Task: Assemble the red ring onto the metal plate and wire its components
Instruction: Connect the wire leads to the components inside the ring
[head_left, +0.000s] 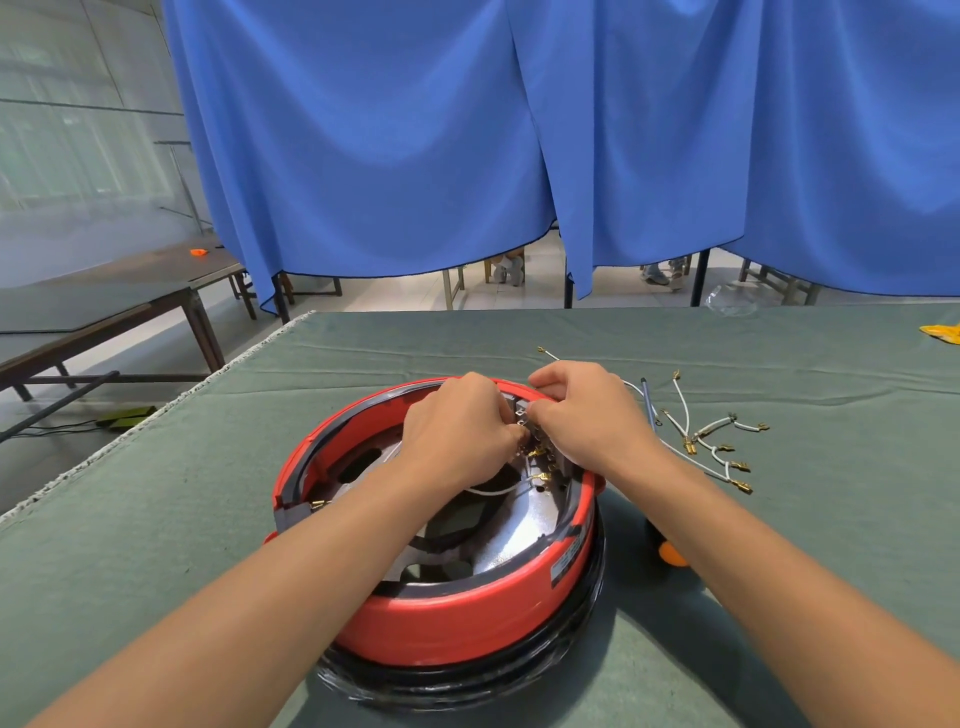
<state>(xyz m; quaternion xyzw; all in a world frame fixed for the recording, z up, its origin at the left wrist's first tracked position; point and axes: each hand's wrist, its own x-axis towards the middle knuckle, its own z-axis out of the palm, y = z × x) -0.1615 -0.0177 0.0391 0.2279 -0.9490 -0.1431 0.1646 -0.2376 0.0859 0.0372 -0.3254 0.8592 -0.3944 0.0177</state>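
The red ring (457, 618) sits around a shiny metal plate (524, 525) on a black base, near the table's front. Both hands work at the ring's far inner rim. My left hand (457, 431) has its fingers curled, pinching a brass terminal of a white wire (491, 490) that loops across the plate. My right hand (587, 410) grips the small grey terminal block (524, 418) on the rim, fingers curled over the red edge. Several brass connectors (540, 467) show below the fingers; the contact points are partly hidden.
Several loose white wires with brass terminals (719, 449) lie right of the ring, beside a thin screwdriver shaft (648, 405) and its orange-and-black handle (670, 551). A green cloth covers the table (156, 545). A blue curtain (467, 145) hangs behind it.
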